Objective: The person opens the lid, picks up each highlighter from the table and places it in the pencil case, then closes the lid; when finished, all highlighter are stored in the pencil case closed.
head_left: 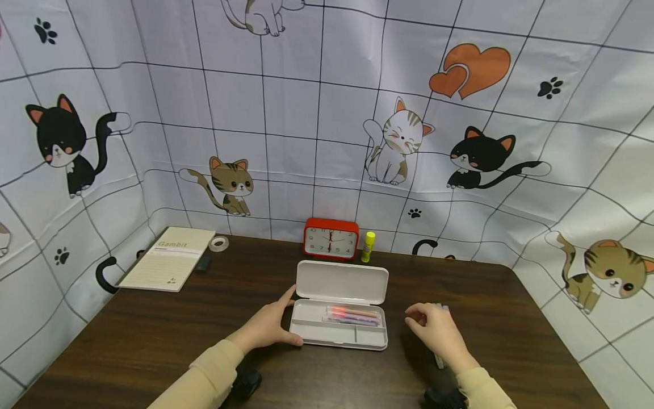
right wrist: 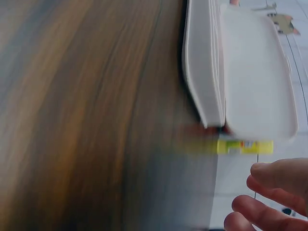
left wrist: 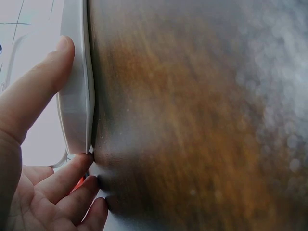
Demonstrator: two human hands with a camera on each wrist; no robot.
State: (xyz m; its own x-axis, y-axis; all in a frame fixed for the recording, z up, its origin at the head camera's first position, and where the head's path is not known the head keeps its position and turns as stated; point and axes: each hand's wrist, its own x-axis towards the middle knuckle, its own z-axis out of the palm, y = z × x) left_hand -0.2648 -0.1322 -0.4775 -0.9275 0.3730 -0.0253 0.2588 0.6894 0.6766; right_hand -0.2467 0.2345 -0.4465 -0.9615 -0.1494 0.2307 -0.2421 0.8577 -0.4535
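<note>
A white pencil case [head_left: 339,335] lies on the dark wooden table with its lid [head_left: 342,282] raised at the back. Several pens in pinkish and purple tones [head_left: 353,316] lie in its rear compartment. My left hand [head_left: 271,325] holds the case's left end, thumb at the front corner and fingers towards the back; the left wrist view shows the thumb [left wrist: 41,84] on the wall. To the right of the case, my right hand [head_left: 438,331] hovers with loosely bent fingers and nothing between them. A greyish thing [head_left: 439,361], partly hidden, lies under that hand; its kind is unclear.
Behind the case stand a red alarm clock [head_left: 331,238] and a yellow glue stick [head_left: 368,247]. At the back left lie a notepad [head_left: 166,258], a roll of white tape [head_left: 218,243] and a small dark block [head_left: 203,262]. A cat-patterned curtain [head_left: 317,113] borders the table.
</note>
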